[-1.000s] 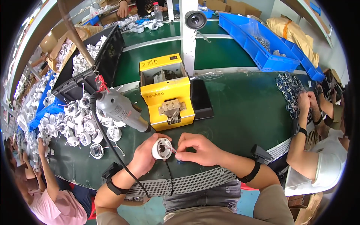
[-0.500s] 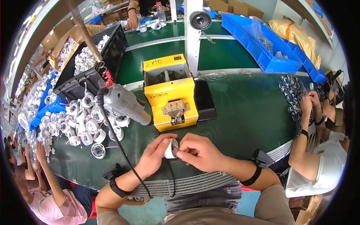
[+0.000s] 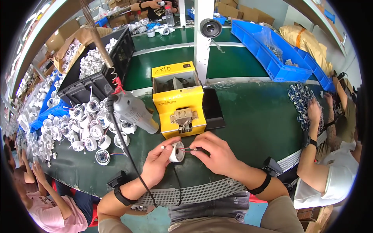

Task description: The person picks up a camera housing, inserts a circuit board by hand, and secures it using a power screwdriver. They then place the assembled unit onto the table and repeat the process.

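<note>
While the left hand [image 3: 155,165] grips a white round housing [image 3: 173,155] between thumb and fingers, the right hand [image 3: 218,154] pinches thin wires [image 3: 188,148] at the housing's right side, fingertips close together. The housing is held above the near edge of the green table [image 3: 248,120], just nearer than the yellow machine [image 3: 166,101], its open face turned to the right.

On the far side of the left thumb, a small white connector [image 3: 163,147] sticks out to the left of the housing; wires show on the opposite side, so a lead seems to have been passed through already. This piece looks partly done: the wires stretch outside the open face, gathered in the fingers rather than seated. What is fitted deeper inside is too small to tell.

To the left lies a heap of similar white housings [image 3: 91,132], several with discs in them and leads trailing; whether these are finished or waiting cannot be told. A grey power screwdriver [image 3: 134,110] hangs between heap and machine, touched by neither hand.
</note>
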The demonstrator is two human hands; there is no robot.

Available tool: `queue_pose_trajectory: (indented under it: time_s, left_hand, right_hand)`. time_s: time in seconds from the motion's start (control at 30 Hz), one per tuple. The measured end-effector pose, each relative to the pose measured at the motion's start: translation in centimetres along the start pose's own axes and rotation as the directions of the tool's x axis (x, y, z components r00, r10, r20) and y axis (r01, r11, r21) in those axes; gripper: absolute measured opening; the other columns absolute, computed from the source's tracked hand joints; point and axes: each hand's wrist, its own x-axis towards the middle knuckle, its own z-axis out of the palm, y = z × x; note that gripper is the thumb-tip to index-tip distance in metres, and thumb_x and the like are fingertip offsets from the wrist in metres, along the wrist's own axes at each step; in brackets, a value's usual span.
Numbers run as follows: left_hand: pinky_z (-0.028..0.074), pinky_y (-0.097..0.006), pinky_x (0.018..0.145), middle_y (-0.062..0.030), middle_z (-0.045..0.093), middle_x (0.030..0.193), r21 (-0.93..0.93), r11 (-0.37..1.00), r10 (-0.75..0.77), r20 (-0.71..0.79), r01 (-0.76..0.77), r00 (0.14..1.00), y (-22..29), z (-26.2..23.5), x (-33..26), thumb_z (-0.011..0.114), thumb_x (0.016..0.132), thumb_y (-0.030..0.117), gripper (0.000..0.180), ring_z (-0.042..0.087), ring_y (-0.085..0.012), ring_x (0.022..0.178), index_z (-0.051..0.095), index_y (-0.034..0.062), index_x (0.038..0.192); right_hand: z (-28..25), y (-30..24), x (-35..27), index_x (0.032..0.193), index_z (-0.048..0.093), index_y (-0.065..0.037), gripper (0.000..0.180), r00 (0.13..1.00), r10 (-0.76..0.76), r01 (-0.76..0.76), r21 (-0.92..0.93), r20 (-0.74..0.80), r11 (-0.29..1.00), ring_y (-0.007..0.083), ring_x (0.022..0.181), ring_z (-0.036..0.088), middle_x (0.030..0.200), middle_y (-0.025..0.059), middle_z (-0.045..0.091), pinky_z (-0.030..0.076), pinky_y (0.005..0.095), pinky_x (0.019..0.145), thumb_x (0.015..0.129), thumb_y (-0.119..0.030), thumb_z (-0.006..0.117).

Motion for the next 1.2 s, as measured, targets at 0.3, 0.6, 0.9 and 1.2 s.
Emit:
queue_pose_trajectory:
  time_s: [0.3, 0.6, 0.9, 1.2]
  left_hand:
    - [0.033, -0.037, 0.106, -0.0146, 0.041, 0.138, -0.287, 0.949, 0.199, 0.224, -0.131, 0.954, 0.0, 0.4, -0.5, 0.038, 0.1, 0.014, 0.042, 0.042, -0.0235, 0.126, 0.034, 0.0039, 0.141]
    - [0.031, -0.042, 0.109, -0.0194, 0.035, 0.142, -0.235, 0.966, 0.169, 0.266, -0.107, 0.949, -0.2, 1.0, -1.1, 0.04, 0.099, 0.018, 0.041, 0.04, -0.0281, 0.13, 0.035, 0.0047, 0.137]
    - [0.026, -0.034, 0.109, -0.0113, 0.031, 0.145, -0.239, 0.967, 0.171, 0.335, -0.092, 0.926, -0.5, 1.0, -1.1, 0.038, 0.1, 0.018, 0.049, 0.034, -0.0195, 0.131, 0.022, 0.0035, 0.145]
    - [0.054, -0.03, 0.083, -0.0085, 0.053, 0.124, 0.226, 0.973, -0.092, 0.188, 0.048, 0.978, 1.6, 1.2, -0.8, 0.05, 0.095, 0.003, 0.05, 0.059, -0.0173, 0.103, 0.032, 0.0034, 0.141]
  right_hand:
    - [0.7, -1.3, -0.3, 0.102, 0.064, 0.001, 0.016, 0.924, 0.296, -0.382, 0.579, 0.241, 0.72, 0.0121, 0.072, 0.068, 0.084, 0.0083, 0.07, 0.055, 0.0241, 0.066, 0.086, 0.001, 0.063]
    - [1.4, -1.4, -0.2, 0.091, 0.071, -0.003, 0.018, 0.993, 0.118, -0.112, 0.362, 0.007, 0.925, 0.0162, 0.068, 0.068, 0.081, 0.0096, 0.069, 0.052, 0.0259, 0.06, 0.073, -0.003, 0.077]
    - [2.5, -1.3, 0.0, 0.103, 0.061, -0.001, 0.036, 0.97, 0.192, -0.099, 0.475, -0.15, 0.874, 0.0144, 0.085, 0.062, 0.1, 0.0077, 0.061, 0.052, 0.0291, 0.07, 0.071, 0.003, 0.077]
    - [0.8, -0.4, 0.6, 0.096, 0.065, 0.003, 0.025, 0.984, 0.155, -0.174, 0.274, 0.089, 0.946, 0.0187, 0.086, 0.063, 0.1, 0.0118, 0.062, 0.054, 0.0303, 0.074, 0.074, 0.001, 0.074]
